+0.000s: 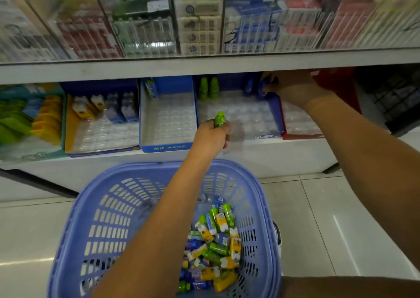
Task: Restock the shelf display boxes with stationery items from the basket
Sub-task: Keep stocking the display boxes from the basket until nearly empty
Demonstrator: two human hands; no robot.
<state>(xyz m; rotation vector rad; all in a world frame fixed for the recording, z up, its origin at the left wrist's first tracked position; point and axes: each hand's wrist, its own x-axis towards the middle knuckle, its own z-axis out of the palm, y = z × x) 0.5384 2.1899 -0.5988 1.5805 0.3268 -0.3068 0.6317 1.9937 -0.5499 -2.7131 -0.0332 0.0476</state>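
My left hand (212,136) grips a small green bottle-shaped item (220,118) at the front edge of a blue display box (278,113) with a clear blister tray. Two green bottle items (208,88) stand at that box's back left. My right hand (288,86) reaches to the box's back right under the upper shelf and holds a blue bottle-shaped item (263,89), beside another blue one (249,86). Below, the purple basket (95,218) holds several mixed green, yellow and blue items (216,240).
A nearly bare blue box (167,147) with one blue carton item stands left of centre. Further left a yellow-blue box (70,127) holds a few items. A red box (302,136) sits at right. The upper shelf edge (204,65) overhangs closely. Tiled floor surrounds the basket.
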